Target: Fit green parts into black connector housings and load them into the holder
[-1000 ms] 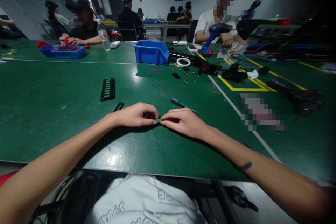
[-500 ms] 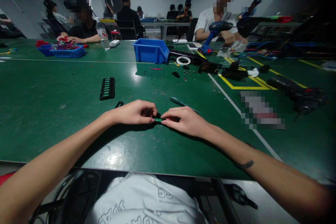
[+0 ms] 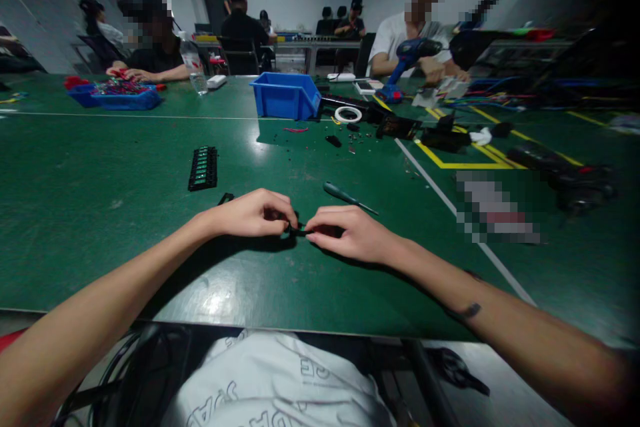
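Observation:
My left hand (image 3: 253, 214) and my right hand (image 3: 345, 233) rest on the green table (image 3: 100, 213), fingertips meeting. Both pinch a small dark part (image 3: 296, 230) held between them; its shape is mostly hidden by my fingers. A teal-handled screwdriver (image 3: 345, 196) lies just beyond my right hand. A black tray of small green parts (image 3: 204, 168) sits further out on the left, and a thin black strip (image 3: 225, 198) pokes out behind my left wrist.
A blue bin (image 3: 286, 96), a white tape roll (image 3: 349, 115) and scattered small parts lie mid-table. A black power tool (image 3: 565, 177) lies right. Other people work at the far side, one holding a blue drill (image 3: 407, 60). Another blue tray (image 3: 117, 96) stands far left.
The green sliver seen earlier between my fingertips is now covered; only a dark piece shows. My hands stay together and have shifted slightly.

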The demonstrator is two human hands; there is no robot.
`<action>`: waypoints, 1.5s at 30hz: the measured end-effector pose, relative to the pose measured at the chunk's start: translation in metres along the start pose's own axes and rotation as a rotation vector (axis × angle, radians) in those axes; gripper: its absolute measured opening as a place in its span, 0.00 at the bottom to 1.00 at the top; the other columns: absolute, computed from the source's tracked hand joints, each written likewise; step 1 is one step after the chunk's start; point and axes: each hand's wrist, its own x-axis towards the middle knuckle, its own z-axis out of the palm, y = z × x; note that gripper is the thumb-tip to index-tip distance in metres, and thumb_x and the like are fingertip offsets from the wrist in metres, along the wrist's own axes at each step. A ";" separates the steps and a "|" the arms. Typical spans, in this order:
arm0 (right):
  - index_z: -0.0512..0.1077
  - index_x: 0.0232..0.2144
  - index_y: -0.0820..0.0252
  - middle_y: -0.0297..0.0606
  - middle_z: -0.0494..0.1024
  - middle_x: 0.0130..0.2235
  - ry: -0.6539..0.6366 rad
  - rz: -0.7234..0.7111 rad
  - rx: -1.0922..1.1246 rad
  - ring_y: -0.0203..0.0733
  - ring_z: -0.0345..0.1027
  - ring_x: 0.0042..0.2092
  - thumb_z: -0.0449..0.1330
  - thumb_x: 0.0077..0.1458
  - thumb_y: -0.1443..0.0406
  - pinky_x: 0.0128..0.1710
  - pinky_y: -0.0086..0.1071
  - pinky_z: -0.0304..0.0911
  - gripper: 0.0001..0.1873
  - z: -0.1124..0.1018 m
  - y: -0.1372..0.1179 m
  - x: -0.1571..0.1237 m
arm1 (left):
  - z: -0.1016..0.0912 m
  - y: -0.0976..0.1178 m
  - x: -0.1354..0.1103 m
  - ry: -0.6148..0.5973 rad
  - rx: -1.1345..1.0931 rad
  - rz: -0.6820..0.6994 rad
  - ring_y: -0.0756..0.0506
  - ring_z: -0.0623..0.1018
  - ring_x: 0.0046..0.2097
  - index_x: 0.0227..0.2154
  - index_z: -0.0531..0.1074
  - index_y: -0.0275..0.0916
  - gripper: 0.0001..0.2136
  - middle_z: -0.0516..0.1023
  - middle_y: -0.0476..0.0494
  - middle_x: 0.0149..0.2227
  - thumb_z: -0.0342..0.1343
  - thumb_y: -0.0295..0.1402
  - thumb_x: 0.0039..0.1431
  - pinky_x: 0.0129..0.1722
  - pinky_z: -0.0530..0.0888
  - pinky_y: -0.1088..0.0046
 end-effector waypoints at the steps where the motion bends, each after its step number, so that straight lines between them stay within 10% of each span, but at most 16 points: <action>1: 0.79 0.42 0.60 0.39 0.78 0.35 -0.003 -0.003 -0.005 0.38 0.71 0.35 0.61 0.64 0.65 0.37 0.31 0.64 0.08 0.000 0.000 0.000 | 0.000 0.000 0.000 -0.002 0.001 0.002 0.49 0.76 0.37 0.42 0.82 0.35 0.11 0.79 0.44 0.37 0.55 0.24 0.61 0.37 0.69 0.77; 45: 0.78 0.37 0.62 0.37 0.78 0.33 0.053 0.016 -0.067 0.36 0.70 0.33 0.60 0.63 0.69 0.35 0.29 0.63 0.06 0.000 0.000 0.001 | -0.001 0.002 0.000 0.012 -0.003 -0.057 0.49 0.79 0.39 0.40 0.82 0.34 0.11 0.81 0.43 0.38 0.54 0.24 0.62 0.41 0.71 0.76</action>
